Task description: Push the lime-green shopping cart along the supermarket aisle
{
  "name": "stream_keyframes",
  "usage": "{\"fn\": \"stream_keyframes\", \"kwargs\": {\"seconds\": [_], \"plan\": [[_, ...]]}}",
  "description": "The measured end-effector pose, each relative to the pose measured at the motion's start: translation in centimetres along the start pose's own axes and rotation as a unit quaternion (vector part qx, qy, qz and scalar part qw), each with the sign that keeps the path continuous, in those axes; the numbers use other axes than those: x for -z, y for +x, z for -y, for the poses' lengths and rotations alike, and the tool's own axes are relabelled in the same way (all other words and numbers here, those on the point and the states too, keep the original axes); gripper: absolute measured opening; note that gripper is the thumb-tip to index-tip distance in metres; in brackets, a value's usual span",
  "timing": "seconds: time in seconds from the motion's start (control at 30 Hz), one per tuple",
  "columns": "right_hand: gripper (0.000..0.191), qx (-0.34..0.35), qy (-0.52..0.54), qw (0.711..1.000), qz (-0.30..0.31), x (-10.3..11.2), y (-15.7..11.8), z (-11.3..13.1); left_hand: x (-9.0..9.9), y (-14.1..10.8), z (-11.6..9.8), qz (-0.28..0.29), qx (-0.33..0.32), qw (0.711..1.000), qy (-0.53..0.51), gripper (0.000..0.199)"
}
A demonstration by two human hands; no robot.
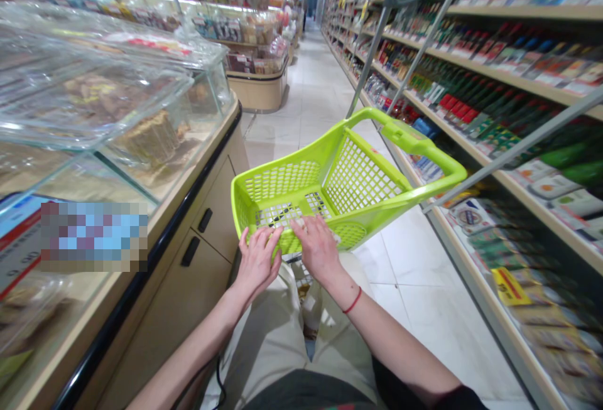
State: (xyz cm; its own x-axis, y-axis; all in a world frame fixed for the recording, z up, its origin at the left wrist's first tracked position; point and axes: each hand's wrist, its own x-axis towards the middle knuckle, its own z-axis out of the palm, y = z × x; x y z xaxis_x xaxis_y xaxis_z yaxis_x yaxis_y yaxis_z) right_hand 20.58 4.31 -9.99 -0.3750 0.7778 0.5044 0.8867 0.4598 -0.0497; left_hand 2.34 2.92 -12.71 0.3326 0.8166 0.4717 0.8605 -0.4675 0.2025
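A lime-green plastic shopping cart (pixel 301 174) stands in front of my legs, tilted a little in view. Its basket has perforated sides, and the curved handle (pixel 452 174) is at the far right end. My left hand (pixel 260 256) has its fingers hooked over the near rim, close to the left corner. Just right of it, my right hand (pixel 319 250) curls over the same rim, with a red string bracelet (pixel 353 301) on that wrist. No goods show in the basket. The undersides of both hands are hidden.
To the left runs a wooden counter (pixel 188 297) with glass-covered food bins (pixel 155 127) and a black bumper rail. Shelves packed with goods (pixel 494 121) line the right, crossed by slanting metal poles (pixel 522 146). A tiled aisle (pixel 315 83) leads ahead to a distant person (pixel 304 9).
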Motion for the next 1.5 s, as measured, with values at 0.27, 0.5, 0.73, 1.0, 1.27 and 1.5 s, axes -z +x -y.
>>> {"fn": "stream_keyframes", "kwargs": {"seconds": [0.27, 0.5, 0.73, 1.0, 1.27, 1.5], "plan": [[0.049, 0.040, 0.018, 0.999, 0.019, -0.1, 0.2, 0.7, -0.1, -0.2, 0.5, -0.015, -0.011, 1.000, -0.007, 0.049], [0.051, 0.006, -0.024, 1.000, 0.007, 1.0, -0.7, -3.3, -0.3, -0.2, 0.6, -0.024, 0.008, 1.000, 0.009, 0.041], [0.053, 0.000, -0.005, 1.000, 0.011, -0.2, -0.5, -0.5, -0.4, -0.2, 0.4, -0.004, 0.018, 1.000, 0.002, 0.044], [0.050, 0.044, 0.032, 0.998, 0.023, -0.4, 0.0, 1.0, -0.4, -0.4, 0.6, -0.021, 0.005, 1.000, 0.012, 0.045], [0.054, 0.009, 0.000, 1.000, 0.014, 0.8, -0.7, -2.7, -0.5, -0.3, 0.8, -0.021, 0.006, 1.000, 0.001, 0.035], [0.049, 0.018, 0.010, 1.000, 0.004, -0.6, -0.1, 1.2, -0.6, -0.4, 0.7, -0.034, 0.000, 0.999, 0.003, 0.038]]}}
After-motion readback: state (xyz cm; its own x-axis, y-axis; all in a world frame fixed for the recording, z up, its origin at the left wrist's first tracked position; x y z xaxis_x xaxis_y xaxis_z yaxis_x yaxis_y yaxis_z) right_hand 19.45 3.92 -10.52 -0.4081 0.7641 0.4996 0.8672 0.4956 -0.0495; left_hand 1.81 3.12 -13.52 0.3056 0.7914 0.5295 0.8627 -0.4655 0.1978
